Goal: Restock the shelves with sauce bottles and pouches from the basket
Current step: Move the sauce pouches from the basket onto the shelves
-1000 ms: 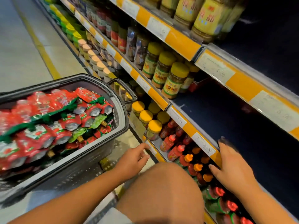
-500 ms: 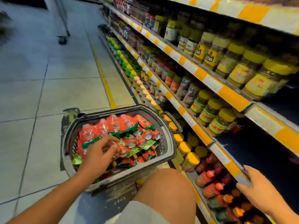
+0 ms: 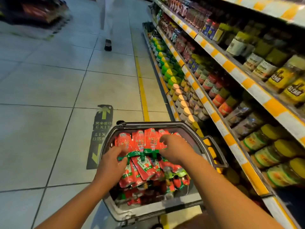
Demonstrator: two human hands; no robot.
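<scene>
Pouches (image 3: 145, 142) in the basket (image 3: 194, 136) lie under both hands' fingers (image 3: 162, 140).

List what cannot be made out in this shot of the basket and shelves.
Head view only:
- Left hand and right hand: fingertips lie on the red pouches; grip unclear.
- Basket bottom: hidden under pouches, dark.
- Shelf jars: labels blurred, unreadable.
- Lower shelf at bottom right: cut off by the edge and the right arm.
- Figure up the aisle: motion-blurred, cut off at top.
</scene>
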